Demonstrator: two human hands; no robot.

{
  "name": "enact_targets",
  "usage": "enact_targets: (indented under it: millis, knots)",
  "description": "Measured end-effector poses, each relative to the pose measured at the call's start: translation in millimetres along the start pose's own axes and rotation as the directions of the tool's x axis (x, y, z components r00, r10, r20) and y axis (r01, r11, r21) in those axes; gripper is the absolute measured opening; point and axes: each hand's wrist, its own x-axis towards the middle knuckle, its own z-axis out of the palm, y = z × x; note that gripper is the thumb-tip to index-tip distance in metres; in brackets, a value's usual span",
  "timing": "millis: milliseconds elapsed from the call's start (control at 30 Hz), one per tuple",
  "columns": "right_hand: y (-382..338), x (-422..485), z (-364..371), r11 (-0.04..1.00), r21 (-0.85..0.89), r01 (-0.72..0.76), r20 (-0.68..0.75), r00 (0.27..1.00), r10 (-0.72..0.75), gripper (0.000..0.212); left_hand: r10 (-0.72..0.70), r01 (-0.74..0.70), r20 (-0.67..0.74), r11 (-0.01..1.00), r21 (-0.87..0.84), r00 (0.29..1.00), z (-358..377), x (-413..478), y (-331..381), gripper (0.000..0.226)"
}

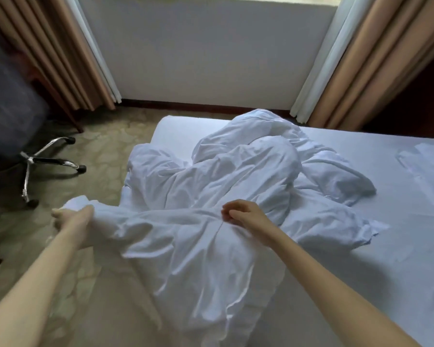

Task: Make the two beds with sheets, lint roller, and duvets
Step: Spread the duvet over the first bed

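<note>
A crumpled white duvet [236, 186] lies bunched on the left part of the bed [398, 221], which is covered with a smooth white sheet. Part of the duvet hangs over the near left edge toward the floor. My left hand [70, 217] grips a corner of the duvet and holds it out past the bed's left side, above the carpet. My right hand [241, 212] is over the middle of the duvet with its fingers curled, pinching a fold of the fabric.
An office chair [35, 161] with a chrome wheeled base stands on the patterned carpet at left. Beige curtains [68, 53] hang on both sides of a white wall under the window. A flat white cloth [426, 166] lies at the bed's right edge.
</note>
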Motion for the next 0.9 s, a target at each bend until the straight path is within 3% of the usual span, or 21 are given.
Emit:
enact_targets:
  millis: [67,100,167,233,300,367,400,433,500,567,667,733,800,900]
  knots:
    - [21.8,3.6,-19.6,0.995,-0.07,-0.073,-0.069,0.995,0.068,0.023,0.202,-0.216,0.082,0.951,0.22,0.976,49.2,-57.2,-3.9,0.072]
    - [31.5,1.9,-28.6,0.988,-0.111,-0.107,-0.072,0.992,0.099,0.023,0.334,-0.382,0.211,0.886,0.263,0.919,75.3,-96.0,-2.4,0.068]
    - [50.7,-4.9,-48.9,0.975,-0.136,-0.175,-0.093,0.982,0.163,0.024,0.507,-0.67,0.52,0.719,0.184,0.688,119.6,-177.1,-7.0,0.065]
    - [66.7,-15.0,-72.7,0.971,-0.073,-0.226,-0.158,0.964,0.213,0.024,0.513,-0.805,0.72,0.584,0.105,0.466,156.1,-245.4,-19.5,0.077]
    - [81.0,-25.6,-103.2,0.958,0.063,-0.28,-0.268,0.92,0.286,0.026,0.499,-0.904,0.819,0.425,0.055,0.285,186.2,-306.2,-33.1,0.08]
    - [102.4,-34.3,-142.7,0.927,0.084,-0.367,-0.406,0.837,0.368,0.026,0.537,-0.972,0.836,0.233,-0.017,0.114,206.3,-358.8,-48.9,0.066]
    - [116.8,-39.1,-164.5,0.911,0.07,-0.406,-0.474,0.79,0.389,0.026,0.517,-0.99,0.853,0.143,-0.007,0.069,217.4,-377.4,-57.5,0.058]
    - [126.8,-47.2,-184.8,0.901,0.075,-0.428,-0.531,0.747,0.399,0.026,0.479,-0.997,0.876,0.069,0.028,0.057,228.6,-392.8,-64.0,0.056]
    - [146.1,-61.1,-219.3,0.872,0.136,-0.471,-0.579,0.676,0.455,0.029,0.383,-0.99,0.92,-0.067,0.122,0.088,253.7,-412.2,-77.3,0.077]
    - [165.0,-69.5,-243.7,0.811,0.206,-0.547,-0.518,0.642,0.565,0.036,0.35,-0.973,0.925,-0.116,0.199,0.147,276.6,-428.9,-82.4,0.091]
    - [195.7,-69.0,-258.7,0.691,0.303,-0.656,-0.301,0.622,0.723,0.055,0.386,-0.952,0.898,-0.125,0.279,0.212,295.0,-445.3,-70.9,0.052]
    - [212.0,-59.2,-256.4,0.625,0.377,-0.684,-0.153,0.619,0.77,0.054,0.39,-0.957,0.886,-0.034,0.288,0.253,291.6,-446.8,-65.1,0.024]
    - [214.6,-45.5,-244.6,0.598,0.501,-0.626,-0.075,0.657,0.75,0.042,0.438,-0.944,0.837,0.113,0.31,0.327,280.1,-434.7,-71.8,0.026]
    - [201.3,-11.3,-219.3,0.57,0.651,-0.501,-0.029,0.734,0.678,0.063,0.614,-0.91,0.671,0.277,0.309,0.415,235.3,-416.1,-70.2,0.025]
